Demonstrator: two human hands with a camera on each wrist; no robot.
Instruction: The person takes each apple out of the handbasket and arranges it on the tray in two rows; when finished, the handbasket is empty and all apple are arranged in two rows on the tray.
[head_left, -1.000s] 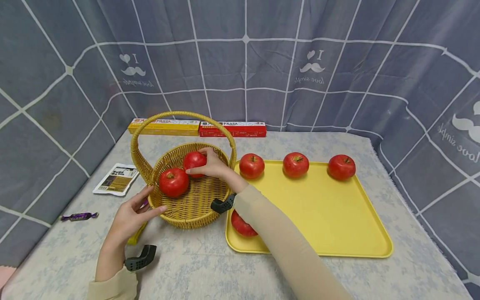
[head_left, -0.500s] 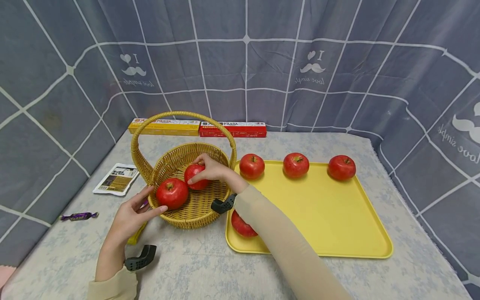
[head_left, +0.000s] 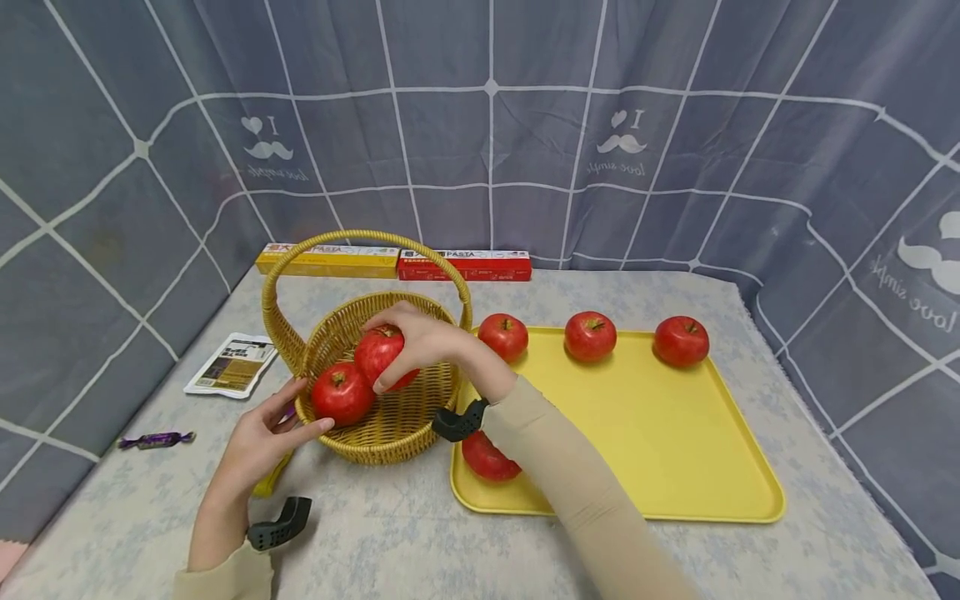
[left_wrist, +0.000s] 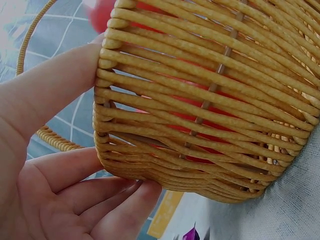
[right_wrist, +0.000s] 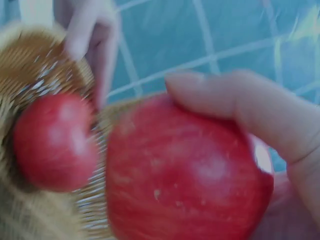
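My right hand [head_left: 423, 337] grips a red apple [head_left: 378, 357] over the inside of a yellow wicker basket [head_left: 408, 442]. In the right wrist view the thumb lies across the top of this held apple [right_wrist: 185, 175]. A second apple [head_left: 342, 393] lies in the basket at its near left wall, overlapped slightly by the held one in the head view. My left hand [head_left: 262, 433] holds the basket's left rim, thumb at the rim and fingers against the outside. From the left wrist, red shows through the weave of the basket wall [left_wrist: 200, 100].
Right of the basket lies a yellow tray [head_left: 637, 433] with three apples along its far edge and another apple [head_left: 487, 454] partly behind the right sleeve. Two pasta boxes [head_left: 465, 265] stand at the back. A white packet [head_left: 232, 365] and a purple-wrapped candy [head_left: 156, 440] lie left.
The apple in my right hand has risen and looks larger, and the fingers now wrap over it. The other basket apple has shifted toward the near left wall. My left hand stays at the rim.
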